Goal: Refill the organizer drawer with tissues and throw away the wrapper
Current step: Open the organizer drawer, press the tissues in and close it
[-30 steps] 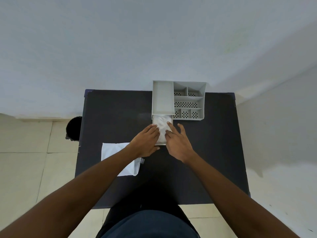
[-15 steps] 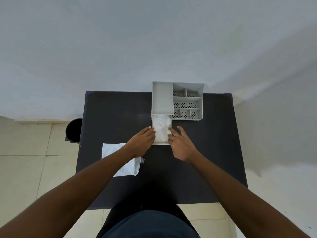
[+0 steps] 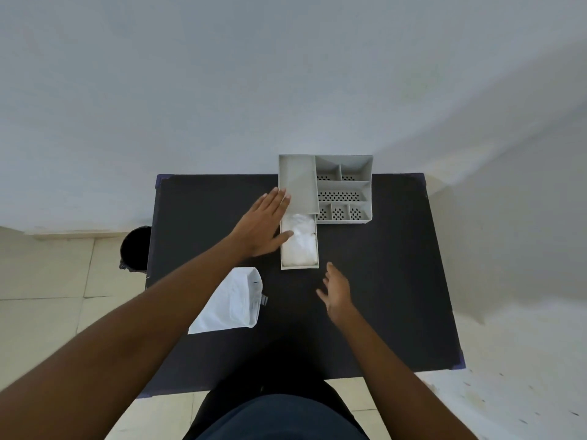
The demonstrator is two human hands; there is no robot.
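Observation:
A grey desk organizer stands at the far edge of the black table. Its drawer is pulled out toward me and holds white tissues. My left hand lies flat with fingers spread, against the organizer's left side, its thumb over the drawer's left rim. My right hand hovers open just below and right of the drawer's front, touching nothing. The white plastic wrapper lies on the table to the left, partly under my left forearm.
A black bin stands on the tiled floor beside the table's left edge. A pale wall rises right behind the table. The organizer's small perforated compartments hold nothing visible.
Both hands have left the tissues. My left hand moved up and left to the organizer's side; my right hand drew back toward me, below the drawer front.

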